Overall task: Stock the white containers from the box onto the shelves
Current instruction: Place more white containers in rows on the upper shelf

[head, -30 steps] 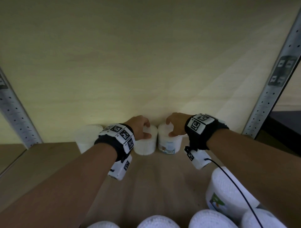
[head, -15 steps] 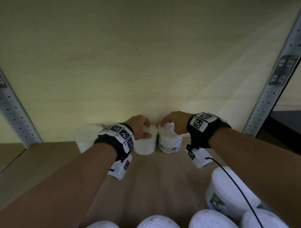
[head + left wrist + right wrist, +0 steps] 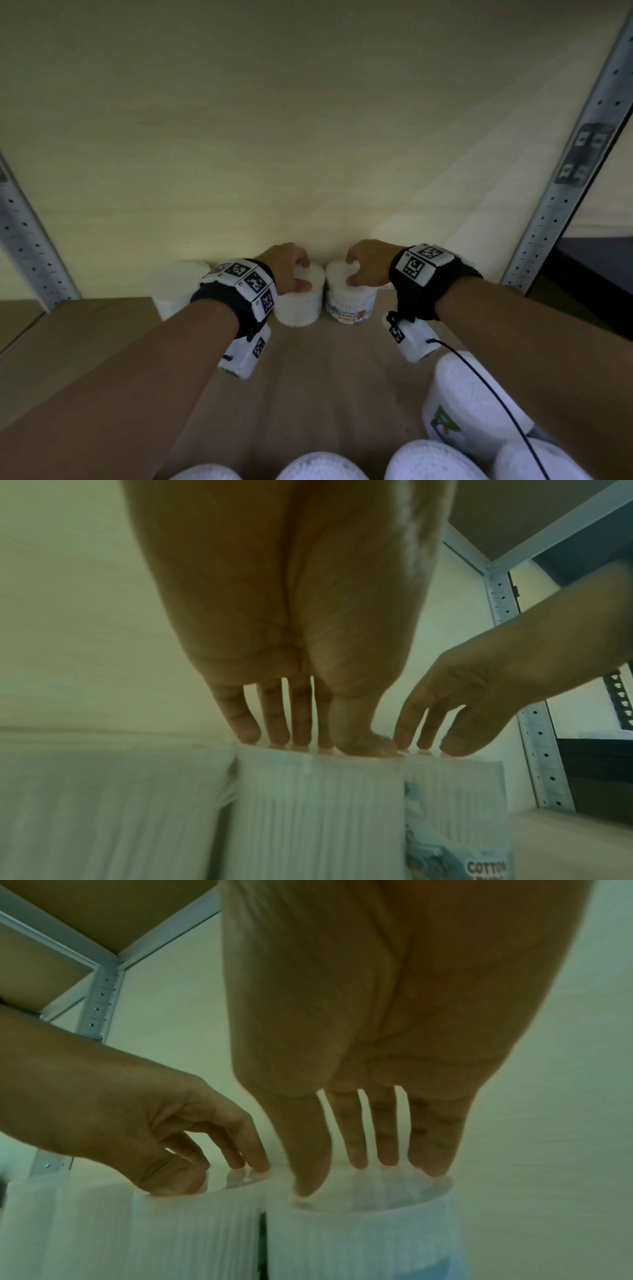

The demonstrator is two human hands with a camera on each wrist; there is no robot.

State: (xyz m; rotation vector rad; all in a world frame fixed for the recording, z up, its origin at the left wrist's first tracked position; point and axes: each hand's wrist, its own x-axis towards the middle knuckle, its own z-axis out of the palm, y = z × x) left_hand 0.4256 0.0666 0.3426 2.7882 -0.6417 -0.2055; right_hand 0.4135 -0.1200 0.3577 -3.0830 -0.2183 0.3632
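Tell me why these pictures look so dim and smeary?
Head view: the shelf lies in shadow, the posts bend from the wide lens. Left wrist view: greenish, and the containers under the left hand streak with blur. Right wrist view: murky too, the right hand looms huge.

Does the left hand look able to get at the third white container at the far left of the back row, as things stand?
Probably yes. That far-left container stands just beside the left hand, nothing lying between them. But the hand now grips the middle container from above and would have to let go first.

Stockroom: perforated metal shelving upright [image 3: 579,178], boxed cotton-bud tubs [image 3: 349,301].
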